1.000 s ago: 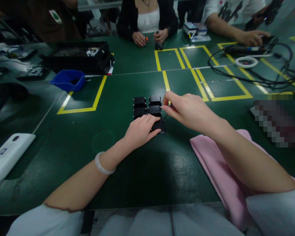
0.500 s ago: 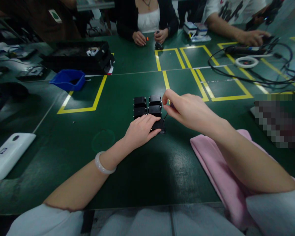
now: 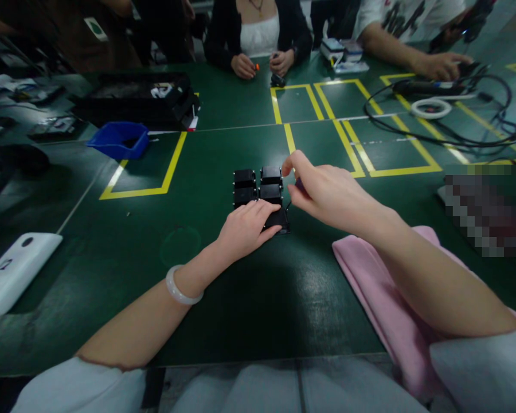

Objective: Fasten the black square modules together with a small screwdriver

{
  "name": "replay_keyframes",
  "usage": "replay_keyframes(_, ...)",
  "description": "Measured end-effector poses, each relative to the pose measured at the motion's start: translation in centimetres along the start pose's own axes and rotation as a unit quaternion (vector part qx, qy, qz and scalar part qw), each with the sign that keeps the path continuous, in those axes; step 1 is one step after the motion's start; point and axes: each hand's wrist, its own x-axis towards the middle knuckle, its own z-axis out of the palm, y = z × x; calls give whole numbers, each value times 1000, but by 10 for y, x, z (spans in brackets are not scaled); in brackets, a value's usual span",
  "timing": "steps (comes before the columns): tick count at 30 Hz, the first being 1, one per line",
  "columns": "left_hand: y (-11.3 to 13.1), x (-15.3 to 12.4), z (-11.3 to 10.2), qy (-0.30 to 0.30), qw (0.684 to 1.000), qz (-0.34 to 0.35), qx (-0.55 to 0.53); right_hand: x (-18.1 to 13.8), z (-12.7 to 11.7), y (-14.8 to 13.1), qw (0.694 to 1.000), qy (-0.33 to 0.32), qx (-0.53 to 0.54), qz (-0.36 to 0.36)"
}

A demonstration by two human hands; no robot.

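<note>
Several small black box-shaped parts (image 3: 270,192) stand in two columns on the green table, with tiny shiny studs along their sides. My left hand (image 3: 248,226) lies over the nearest ones, its fingers and thumb gripping the front right black block (image 3: 277,217). Just right of that block, my right hand (image 3: 322,186) is closed around a screwdriver (image 3: 300,183), mostly hidden by the fingers. Its dark handle shows between thumb and fingers, and the thin shaft slants down to the block's right edge. The forefinger is bent and raised off the handle.
A pink cloth (image 3: 365,275) lies under my right forearm. Left of me are a white device (image 3: 21,272), a blue bin (image 3: 120,140) and stacked black trays (image 3: 133,103). Black cables (image 3: 438,135) loop at the right. Across the table, co-workers' hands (image 3: 243,66) hold small items.
My right forefinger and thumb have spread further apart around the screwdriver handle, with the forefinger lifted slightly. My left hand and the black blocks have stayed in place.
</note>
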Motion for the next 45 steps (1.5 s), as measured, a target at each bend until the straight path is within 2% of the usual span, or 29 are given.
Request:
replay_keyframes(19,0,0,0,1,1000,-1,-12,1,-2,-2,999,-8,-44,8)
replay_keyframes(38,0,0,0,-2,1000,-4,-9,0,-3,-2,1000,1,-21,1)
replay_keyframes(45,0,0,-1,-2,1000,-6,-9,0,-4,-2,999,-9,-49,7)
